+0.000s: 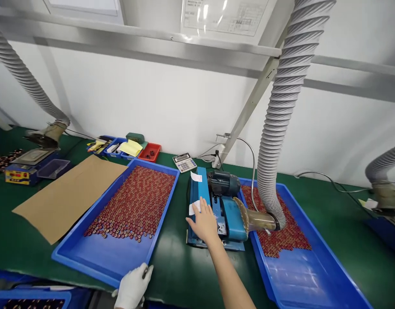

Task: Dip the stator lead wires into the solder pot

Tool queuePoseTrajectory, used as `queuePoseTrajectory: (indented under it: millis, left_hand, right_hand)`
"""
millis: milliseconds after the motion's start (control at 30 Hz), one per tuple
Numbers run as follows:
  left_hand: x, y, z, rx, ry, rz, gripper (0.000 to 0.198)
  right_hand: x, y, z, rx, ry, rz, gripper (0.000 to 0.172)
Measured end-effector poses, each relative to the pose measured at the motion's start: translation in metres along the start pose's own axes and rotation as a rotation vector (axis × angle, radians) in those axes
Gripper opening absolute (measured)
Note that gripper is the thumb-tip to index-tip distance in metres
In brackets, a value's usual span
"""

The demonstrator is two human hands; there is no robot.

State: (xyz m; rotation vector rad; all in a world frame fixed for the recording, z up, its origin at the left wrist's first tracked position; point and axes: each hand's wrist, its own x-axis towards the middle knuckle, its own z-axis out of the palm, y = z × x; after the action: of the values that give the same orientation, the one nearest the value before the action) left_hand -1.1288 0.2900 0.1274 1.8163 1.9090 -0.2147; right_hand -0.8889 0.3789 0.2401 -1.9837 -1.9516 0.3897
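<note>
My left hand [133, 286], in a white glove, is at the near right corner of the left blue tray [88, 262]. Its fingers are curled together, with a small dark thing at the thumb and fingertip that I cannot make out. Many small reddish rings [136, 197] with pale centres fill the far part of that tray. My bare right hand [203, 221] reaches over a blue belt sander-like machine [231, 214] with a motor [224, 183]. Its fingers are spread over the machine's left side, by a white paper label [194, 207], and hold nothing.
A second blue tray [303, 283] with similar rings stands right of the machine. A ribbed grey hose [281, 107] drops to the machine's nozzle [261, 221]. Brown cardboard [71, 193], a calculator [184, 162], a red bin [149, 152] and another hose [26, 81] are around.
</note>
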Motion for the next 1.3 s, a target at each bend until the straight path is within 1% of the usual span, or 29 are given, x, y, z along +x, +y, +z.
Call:
queuePoseTrajectory:
  millis: [133,200,267,367,500,567,667,833,867,933,1033,1100,1167,1233,1300]
  left_hand:
    - [0.0,0.004,-0.005,-0.01,0.003,-0.07,0.026]
    - [0.0,0.004,-0.007,-0.025,0.006,-0.08,0.024]
    - [-0.001,0.002,-0.007,-0.035,0.003,-0.076,0.027]
    - [-0.002,-0.001,-0.007,-0.046,-0.018,-0.072,0.03]
    - [-0.003,-0.002,-0.008,-0.066,-0.054,-0.077,0.023]
    - [-0.002,-0.002,-0.008,-0.076,-0.077,-0.088,0.021]
    - [0.0,0.0,-0.008,-0.089,-0.111,-0.115,0.024]
    - [0.004,0.0,-0.007,-0.142,-0.154,-0.142,0.032]
    - [0.004,-0.001,-0.008,-0.159,-0.162,-0.146,0.031]
    - [0.005,-0.003,-0.011,-0.205,-0.17,-0.136,0.024]
    - [0.008,-0.001,-0.022,-0.315,-0.159,-0.102,0.025]
    - [0.012,0.009,-0.033,-0.423,-0.133,-0.086,0.021]
    - [0.02,0.029,-0.047,-0.553,-0.108,-0.032,0.026]
    - [0.031,0.056,-0.064,-0.687,-0.106,0.051,0.031]
    - [0.044,0.088,-0.082,-0.798,-0.142,0.096,0.042]
  right_hand:
    - [-0.004,0.001,-0.003,-0.072,-0.043,-0.017,0.056]
    - [-0.006,0.002,-0.004,-0.097,-0.055,-0.032,0.057]
    - [-0.012,0.002,-0.002,-0.122,-0.065,-0.033,0.057]
    - [-0.028,-0.004,0.003,-0.164,-0.083,0.009,0.057]
    - [-0.048,-0.017,0.008,-0.204,-0.087,0.098,0.059]
    - [-0.051,-0.021,0.01,-0.21,-0.067,0.125,0.058]
    - [-0.052,-0.022,0.014,-0.211,-0.013,0.13,0.054]
    - [-0.051,-0.02,0.018,-0.227,0.061,0.086,0.047]
    - [-0.052,-0.02,0.019,-0.235,0.074,0.08,0.045]
    - [-0.052,-0.021,0.022,-0.251,0.115,0.074,0.043]
    - [-0.054,-0.019,0.028,-0.261,0.207,0.063,0.037]
    - [-0.056,-0.016,0.033,-0.252,0.269,0.035,0.031]
    - [-0.058,-0.01,0.037,-0.24,0.319,-0.005,0.025]
    - [-0.06,-0.005,0.041,-0.235,0.35,-0.047,0.024]
    - [-0.062,-0.001,0.042,-0.237,0.383,-0.083,0.027]
